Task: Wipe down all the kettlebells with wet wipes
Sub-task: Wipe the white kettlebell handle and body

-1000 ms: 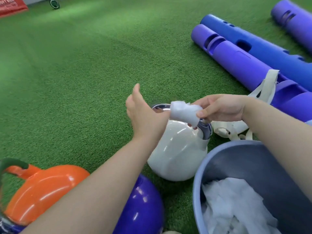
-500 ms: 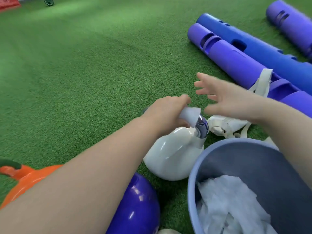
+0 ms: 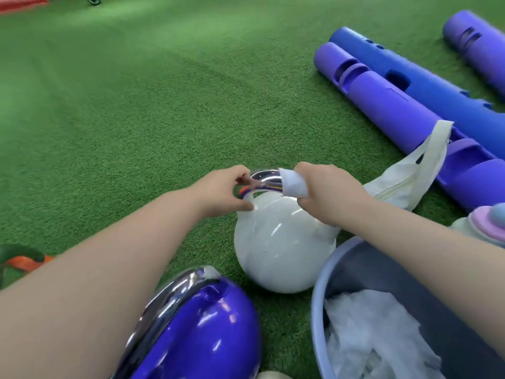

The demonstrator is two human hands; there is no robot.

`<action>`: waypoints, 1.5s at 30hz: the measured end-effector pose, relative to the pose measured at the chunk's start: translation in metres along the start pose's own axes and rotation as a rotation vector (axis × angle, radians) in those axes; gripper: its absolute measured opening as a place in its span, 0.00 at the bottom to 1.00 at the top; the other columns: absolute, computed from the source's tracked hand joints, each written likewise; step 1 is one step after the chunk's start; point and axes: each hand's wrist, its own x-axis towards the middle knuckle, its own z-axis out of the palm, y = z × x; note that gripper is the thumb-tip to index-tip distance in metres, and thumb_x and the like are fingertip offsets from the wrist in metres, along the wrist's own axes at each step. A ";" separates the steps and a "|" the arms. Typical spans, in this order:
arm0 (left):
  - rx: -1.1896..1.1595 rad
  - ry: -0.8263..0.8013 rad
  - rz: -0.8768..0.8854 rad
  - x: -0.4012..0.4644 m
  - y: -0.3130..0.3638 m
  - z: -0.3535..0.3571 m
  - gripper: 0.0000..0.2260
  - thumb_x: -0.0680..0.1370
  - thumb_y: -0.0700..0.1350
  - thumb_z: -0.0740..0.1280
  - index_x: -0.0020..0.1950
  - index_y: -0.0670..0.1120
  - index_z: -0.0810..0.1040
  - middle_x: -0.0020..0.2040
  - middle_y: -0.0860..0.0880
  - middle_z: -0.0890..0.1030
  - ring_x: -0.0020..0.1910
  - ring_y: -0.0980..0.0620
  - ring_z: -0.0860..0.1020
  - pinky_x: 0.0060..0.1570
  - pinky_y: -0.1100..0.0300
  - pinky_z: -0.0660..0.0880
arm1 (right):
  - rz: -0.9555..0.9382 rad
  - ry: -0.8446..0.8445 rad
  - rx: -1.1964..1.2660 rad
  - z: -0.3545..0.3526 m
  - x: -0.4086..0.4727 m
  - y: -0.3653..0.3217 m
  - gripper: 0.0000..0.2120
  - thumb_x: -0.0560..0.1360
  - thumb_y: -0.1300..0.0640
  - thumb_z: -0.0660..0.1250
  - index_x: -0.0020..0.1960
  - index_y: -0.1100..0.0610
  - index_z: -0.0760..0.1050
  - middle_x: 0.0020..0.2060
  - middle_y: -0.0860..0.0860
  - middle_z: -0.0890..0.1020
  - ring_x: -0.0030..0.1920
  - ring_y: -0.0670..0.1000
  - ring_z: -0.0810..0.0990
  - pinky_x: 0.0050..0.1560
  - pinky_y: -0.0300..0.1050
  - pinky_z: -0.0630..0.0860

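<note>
Bright even light, glossy glare spots, blurred wide-angle edges.

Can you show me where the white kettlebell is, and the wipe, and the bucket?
white kettlebell (image 3: 278,250): head view, on its round glossy body.
wipe (image 3: 293,184): head view, on the white wad the right hand grips at the handle.
bucket (image 3: 317,296): head view, on its pale blue rim, left side.

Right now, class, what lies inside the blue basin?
The blue basin holds crumpled white wipes. The right forearm covers part of it; whatever lies under the wipes is hidden.
</note>
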 end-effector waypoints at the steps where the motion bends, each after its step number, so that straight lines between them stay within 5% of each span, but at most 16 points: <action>1: -0.041 0.029 -0.028 -0.003 -0.007 0.003 0.09 0.74 0.43 0.70 0.49 0.51 0.72 0.51 0.53 0.77 0.50 0.54 0.75 0.43 0.60 0.67 | -0.004 0.004 -0.002 0.001 0.001 0.000 0.06 0.72 0.59 0.62 0.49 0.55 0.67 0.40 0.52 0.75 0.42 0.58 0.74 0.36 0.45 0.65; 3: -0.101 0.133 -0.032 -0.006 -0.013 0.013 0.04 0.75 0.44 0.68 0.44 0.49 0.73 0.44 0.55 0.77 0.45 0.54 0.75 0.37 0.62 0.65 | 0.002 0.021 -0.005 0.001 0.002 0.000 0.06 0.72 0.59 0.62 0.46 0.54 0.65 0.38 0.50 0.73 0.40 0.57 0.72 0.36 0.44 0.65; 10: -0.157 0.280 -0.031 -0.037 -0.003 0.044 0.11 0.71 0.49 0.72 0.35 0.51 0.70 0.36 0.54 0.80 0.41 0.52 0.79 0.44 0.58 0.71 | -0.039 0.113 -0.143 0.005 0.016 0.012 0.04 0.72 0.58 0.63 0.41 0.53 0.68 0.39 0.51 0.77 0.38 0.57 0.73 0.37 0.45 0.64; 14: -0.168 0.281 -0.032 -0.047 0.006 0.051 0.14 0.70 0.53 0.73 0.35 0.51 0.69 0.36 0.53 0.78 0.41 0.50 0.78 0.39 0.59 0.68 | -0.285 0.030 -0.238 -0.001 0.029 0.003 0.07 0.70 0.56 0.67 0.40 0.52 0.68 0.40 0.51 0.80 0.44 0.56 0.79 0.52 0.47 0.68; 17: -0.047 0.271 -0.047 -0.045 0.007 0.049 0.14 0.71 0.55 0.71 0.45 0.51 0.70 0.44 0.51 0.79 0.47 0.47 0.77 0.41 0.57 0.67 | -0.501 0.046 -0.302 0.003 0.026 -0.023 0.16 0.53 0.61 0.75 0.30 0.52 0.69 0.26 0.50 0.78 0.28 0.52 0.79 0.41 0.41 0.72; 19: -0.025 0.280 -0.066 -0.044 0.008 0.049 0.23 0.70 0.56 0.71 0.58 0.49 0.65 0.52 0.49 0.80 0.51 0.45 0.77 0.45 0.55 0.69 | -0.517 0.074 -0.341 0.005 0.023 -0.027 0.17 0.47 0.62 0.76 0.28 0.53 0.71 0.23 0.48 0.76 0.26 0.51 0.78 0.43 0.40 0.73; 23: -0.120 0.331 0.048 -0.047 0.015 0.047 0.39 0.67 0.56 0.74 0.71 0.56 0.55 0.62 0.52 0.74 0.56 0.48 0.76 0.54 0.56 0.70 | -0.371 0.213 -0.383 0.009 0.019 -0.020 0.16 0.55 0.56 0.75 0.41 0.55 0.77 0.36 0.51 0.80 0.40 0.55 0.81 0.60 0.57 0.72; 26: -0.109 0.442 0.225 -0.046 0.014 0.048 0.25 0.73 0.51 0.70 0.69 0.54 0.69 0.66 0.55 0.74 0.60 0.54 0.74 0.62 0.60 0.68 | -0.163 0.269 -0.329 0.013 0.016 -0.018 0.24 0.56 0.53 0.75 0.49 0.61 0.76 0.46 0.56 0.79 0.46 0.59 0.79 0.58 0.57 0.72; 31: -0.172 0.450 0.225 -0.044 0.011 0.049 0.18 0.74 0.45 0.69 0.64 0.51 0.76 0.64 0.55 0.76 0.59 0.55 0.76 0.61 0.67 0.65 | 0.366 0.167 0.165 -0.005 -0.008 -0.008 0.33 0.67 0.57 0.72 0.68 0.60 0.62 0.63 0.57 0.65 0.64 0.58 0.64 0.63 0.48 0.62; 35: -0.189 0.448 0.233 -0.042 0.010 0.049 0.18 0.74 0.45 0.70 0.64 0.52 0.76 0.63 0.56 0.76 0.59 0.56 0.76 0.62 0.63 0.68 | 0.808 0.096 1.134 -0.018 -0.042 -0.020 0.08 0.68 0.60 0.69 0.46 0.55 0.72 0.44 0.55 0.73 0.45 0.53 0.72 0.49 0.52 0.75; 37: -0.198 0.444 0.242 -0.041 0.011 0.050 0.18 0.74 0.44 0.70 0.64 0.51 0.76 0.63 0.56 0.76 0.59 0.56 0.76 0.62 0.64 0.68 | 0.964 -0.045 1.550 -0.017 -0.045 -0.035 0.07 0.73 0.58 0.68 0.47 0.59 0.72 0.42 0.56 0.72 0.41 0.53 0.72 0.51 0.46 0.74; 39: -0.206 0.432 0.245 -0.042 0.011 0.050 0.18 0.74 0.43 0.70 0.64 0.50 0.76 0.63 0.54 0.77 0.58 0.55 0.76 0.61 0.67 0.67 | 1.057 -0.163 1.685 -0.017 -0.040 -0.051 0.10 0.74 0.53 0.67 0.45 0.58 0.69 0.39 0.54 0.67 0.40 0.52 0.70 0.51 0.44 0.70; 42: -0.222 0.405 0.223 -0.044 0.009 0.049 0.19 0.74 0.43 0.69 0.65 0.50 0.74 0.62 0.54 0.77 0.57 0.54 0.77 0.58 0.69 0.66 | 1.104 -0.111 1.707 -0.019 -0.033 -0.053 0.10 0.74 0.54 0.67 0.47 0.59 0.71 0.40 0.55 0.72 0.47 0.53 0.74 0.54 0.43 0.73; 45: -0.198 0.392 0.219 -0.044 0.007 0.048 0.19 0.75 0.44 0.69 0.66 0.51 0.74 0.63 0.54 0.76 0.58 0.54 0.76 0.57 0.70 0.64 | 1.168 0.027 1.703 -0.027 -0.047 -0.038 0.23 0.75 0.62 0.65 0.67 0.67 0.63 0.63 0.62 0.68 0.67 0.57 0.69 0.70 0.48 0.65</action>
